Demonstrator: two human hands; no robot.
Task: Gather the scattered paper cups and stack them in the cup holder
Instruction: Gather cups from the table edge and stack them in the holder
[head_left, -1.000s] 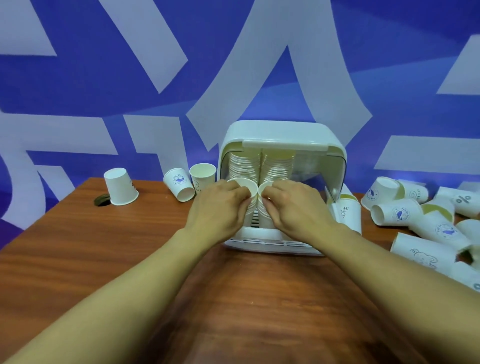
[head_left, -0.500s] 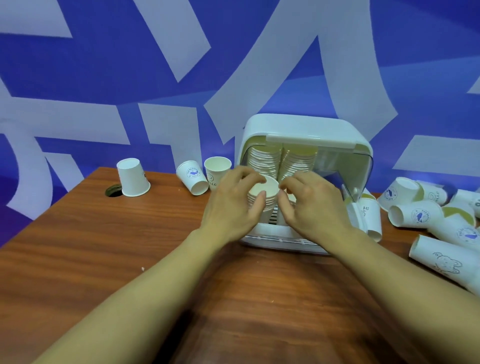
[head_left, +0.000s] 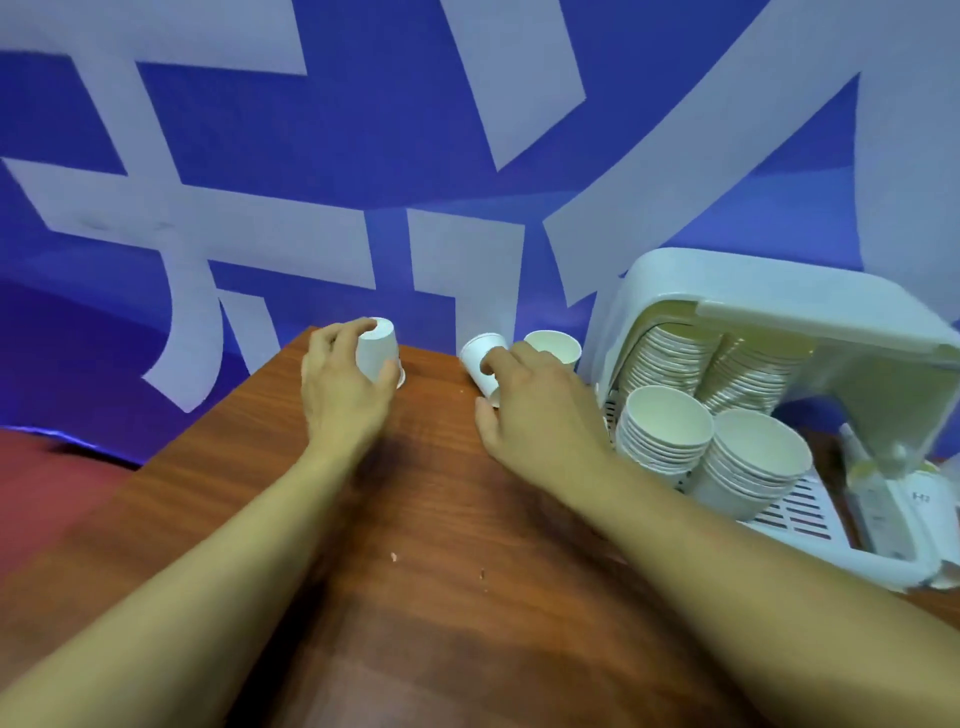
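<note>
An upside-down white paper cup stands at the table's far left edge, and my left hand curls round it, fingers on top and thumb on its right side. A second white cup lies tilted just right of it; my right hand wraps its fingers and thumb round it. Behind that hand stands an upright cup. The white cup holder sits on the right, its lid raised, with two stacks of cups in front and two rows leaning behind.
The wooden table ends at the left, with red floor below. A blue wall with white shapes rises right behind the table. A clear part of the holder hangs at its right side. Small crumbs lie on the wood.
Both hands have left the stacks in the holder and moved left to the loose cups. My view has swung left, so the holder now sits at the right.
</note>
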